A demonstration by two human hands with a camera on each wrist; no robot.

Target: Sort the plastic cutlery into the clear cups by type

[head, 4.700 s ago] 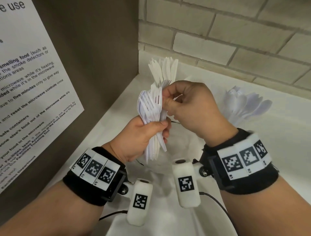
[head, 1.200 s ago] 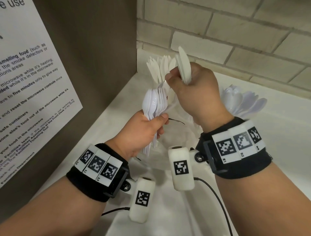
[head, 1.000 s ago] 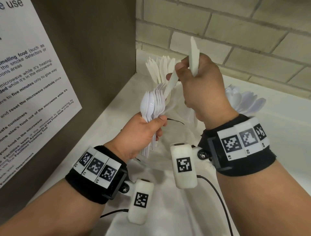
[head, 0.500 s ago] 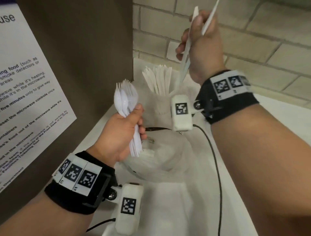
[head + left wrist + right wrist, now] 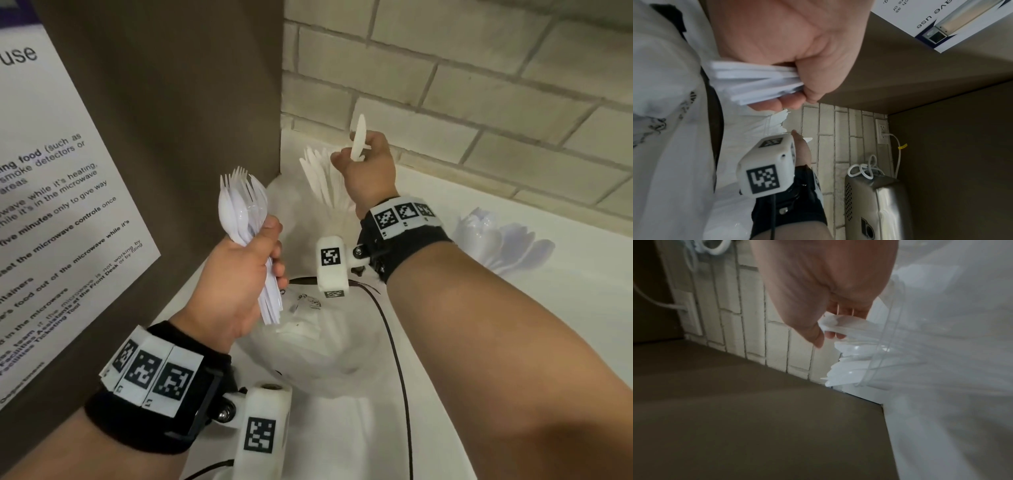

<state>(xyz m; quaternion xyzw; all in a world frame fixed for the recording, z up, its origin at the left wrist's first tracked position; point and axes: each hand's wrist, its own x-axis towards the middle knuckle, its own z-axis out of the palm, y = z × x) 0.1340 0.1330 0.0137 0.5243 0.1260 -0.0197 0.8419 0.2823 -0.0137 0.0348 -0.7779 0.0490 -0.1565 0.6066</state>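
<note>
My left hand (image 5: 260, 260) grips a bundle of white plastic forks and spoons (image 5: 243, 209) by the handles, heads up; the handles (image 5: 756, 86) stick out below the fist. My right hand (image 5: 359, 161) pinches a white plastic knife (image 5: 359, 138), blade up, just above and to the right of the clear cup of knives (image 5: 320, 178) at the back corner. The right wrist view shows the fingers (image 5: 818, 335) by that cup's rim (image 5: 890, 344). A cup of spoons (image 5: 503, 240) stands at the right. A wide clear cup (image 5: 318, 346) sits below my left hand.
A brown side panel with a printed notice (image 5: 51, 212) closes off the left. A brick wall (image 5: 479, 85) runs along the back. The white counter (image 5: 548, 325) extends right. A steel appliance (image 5: 879, 203) with a white cable stands further along the wall.
My right hand pulled knives out of the left hand's bundle, lifted them high, then came down to the knife cup. The left hand lowered slightly with its bundle.
</note>
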